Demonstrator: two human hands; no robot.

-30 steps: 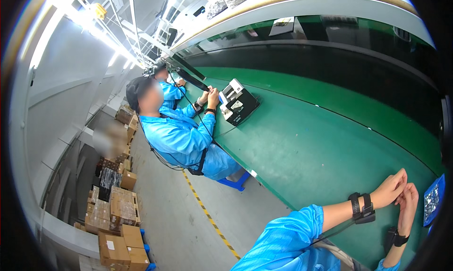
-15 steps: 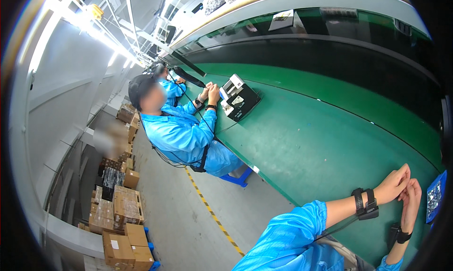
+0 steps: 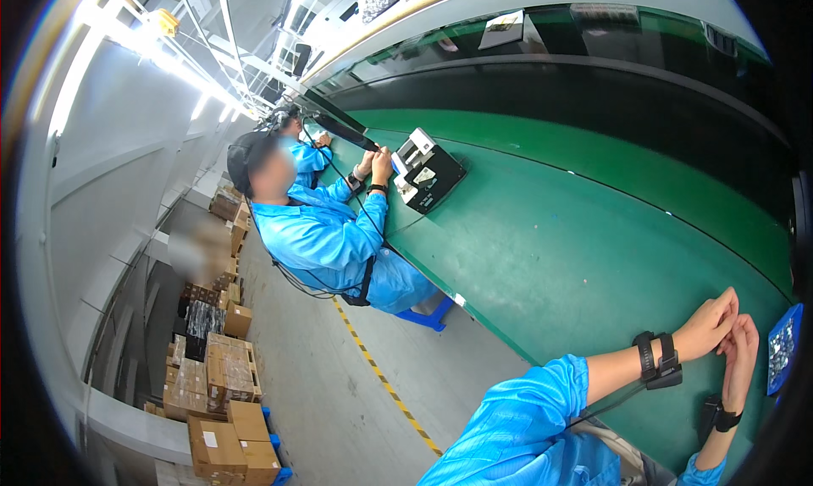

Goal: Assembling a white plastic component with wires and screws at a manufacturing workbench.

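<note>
Right, we have our left hand point(image 3: 710, 325) and right hand point(image 3: 742, 349) together, fingers curled in; whether they pinch anything, we can't tell. Just right of them sits the blue tray point(image 3: 792, 316) of small parts point(image 3: 782, 352), long side running up-down, right hand nearer.

Bright glare from ceiling tubes point(image 3: 78, 78)
</note>
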